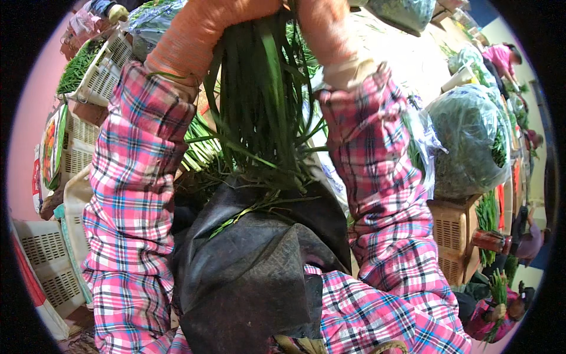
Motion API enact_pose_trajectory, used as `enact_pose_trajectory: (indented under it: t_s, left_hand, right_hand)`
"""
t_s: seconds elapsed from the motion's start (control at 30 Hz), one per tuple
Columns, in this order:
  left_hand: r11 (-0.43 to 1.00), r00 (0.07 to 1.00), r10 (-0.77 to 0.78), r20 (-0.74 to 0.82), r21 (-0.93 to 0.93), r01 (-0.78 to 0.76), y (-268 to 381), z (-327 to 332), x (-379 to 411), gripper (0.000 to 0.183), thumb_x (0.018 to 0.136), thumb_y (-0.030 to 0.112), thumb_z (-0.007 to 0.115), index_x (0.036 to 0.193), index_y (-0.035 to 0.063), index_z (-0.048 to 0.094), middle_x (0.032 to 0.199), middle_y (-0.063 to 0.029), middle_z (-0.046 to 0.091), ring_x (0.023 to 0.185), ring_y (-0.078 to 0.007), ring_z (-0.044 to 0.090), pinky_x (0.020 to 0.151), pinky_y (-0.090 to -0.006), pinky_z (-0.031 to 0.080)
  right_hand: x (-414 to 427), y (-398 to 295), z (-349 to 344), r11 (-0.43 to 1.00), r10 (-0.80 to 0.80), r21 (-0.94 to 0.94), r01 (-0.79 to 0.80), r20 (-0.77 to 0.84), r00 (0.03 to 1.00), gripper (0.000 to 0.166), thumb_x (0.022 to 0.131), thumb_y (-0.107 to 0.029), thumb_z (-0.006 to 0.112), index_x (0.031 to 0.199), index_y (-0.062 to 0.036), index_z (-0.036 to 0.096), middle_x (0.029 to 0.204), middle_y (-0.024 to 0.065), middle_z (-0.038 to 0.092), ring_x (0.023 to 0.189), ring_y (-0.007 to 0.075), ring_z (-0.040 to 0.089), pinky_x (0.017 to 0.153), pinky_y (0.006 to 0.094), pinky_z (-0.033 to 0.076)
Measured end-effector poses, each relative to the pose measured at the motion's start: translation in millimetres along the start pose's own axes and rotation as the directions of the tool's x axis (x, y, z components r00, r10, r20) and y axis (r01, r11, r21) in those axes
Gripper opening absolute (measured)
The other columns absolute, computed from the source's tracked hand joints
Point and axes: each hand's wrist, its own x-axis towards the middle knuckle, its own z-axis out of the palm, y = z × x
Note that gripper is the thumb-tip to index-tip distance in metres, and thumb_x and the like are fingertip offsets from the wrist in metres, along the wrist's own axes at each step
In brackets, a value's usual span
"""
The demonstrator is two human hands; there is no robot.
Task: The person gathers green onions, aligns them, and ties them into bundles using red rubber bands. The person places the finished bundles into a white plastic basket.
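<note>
A bunch of long, flat green leaves (261, 93), like garlic chives, hangs between my gloved hands at the top of the view. My left hand (239, 13), in an orange glove, grips the bunch from the picture's left side; its fingertips lie at the upper edge. On the other side is my right hand (318, 22), also gloved in orange, its fingers cut off by the frame, so its grip is hidden. The leaf tips hang down to a black apron (256, 265) over my lap, where loose leaves (239, 217) lie. Pale-green stalks (199, 146) lie behind the bunch.
A plastic crate (110, 66) of green vegetables stands at upper left, with more crates (48, 256) below it. At right, a large clear bag of greens (468, 137) rests on a crate (451, 239). Several people are farther right, one holding a green bunch (498, 292).
</note>
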Motion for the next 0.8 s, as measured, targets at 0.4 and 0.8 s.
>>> enact_pose_trajectory:
  t_s: [0.4,0.8]
  left_hand:
    - [0.955,0.959,-0.179,-0.221,-0.273,0.115,51,-120,-30,0.012,0.084,0.015,0.057,0.083,0.0045,0.053,0.077,-0.0039,0.052,0.071,-0.0196,0.05,0.071,-0.0337,0.045]
    - [0.959,0.466,0.138,-0.874,0.236,0.158,83,-168,-70,0.02,0.07,0.015,0.06,0.084,0.0,0.062,0.09,-0.014,0.064,0.077,-0.0262,0.059,0.069,-0.0361,0.051]
  right_hand:
    - [-152,55,26,0.668,0.653,-0.62,-0.412,0.222,0.724,0.056,0.076,-0.033,0.067,0.123,-0.0118,0.044,0.091,0.0158,0.063,0.087,0.0292,0.061,0.074,0.0355,0.047]
    - [-207,51,-28,0.711,0.281,-0.651,-0.266,-0.083,0.956,0.048,0.067,-0.018,0.075,0.111,-0.0083,0.058,0.09,0.0114,0.064,0.08,0.0249,0.063,0.07,0.0317,0.05]
